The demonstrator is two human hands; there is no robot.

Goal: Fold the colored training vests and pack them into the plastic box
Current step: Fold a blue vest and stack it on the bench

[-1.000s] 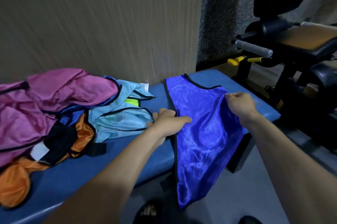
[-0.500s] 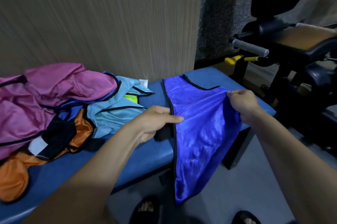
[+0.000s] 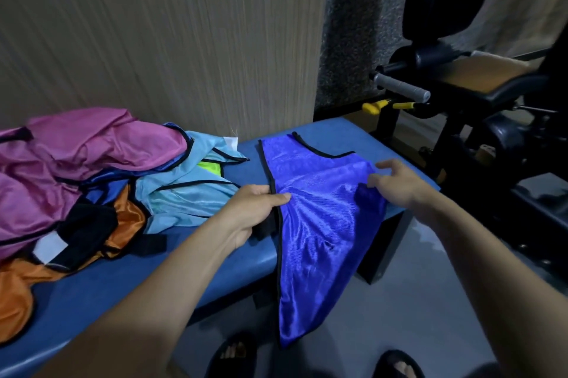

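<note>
A shiny royal-blue vest with black trim lies on the right end of the padded blue bench, its lower part hanging over the front edge toward the floor. My left hand pinches the vest's black-trimmed left edge. My right hand hovers at the vest's right edge with fingers spread and loosely bent, holding nothing. A heap of other vests covers the bench's left end: magenta, light blue, orange and a bit of neon yellow. No plastic box is in view.
A wood-grain wall panel stands right behind the bench. Black gym equipment with a grey handle crowds the right side. Grey floor and my sandalled feet show below the bench's front edge.
My right hand has let go of the vest's right edge and opened its fingers. My left hand has gone from lying flat on the left edge to pinching it.
</note>
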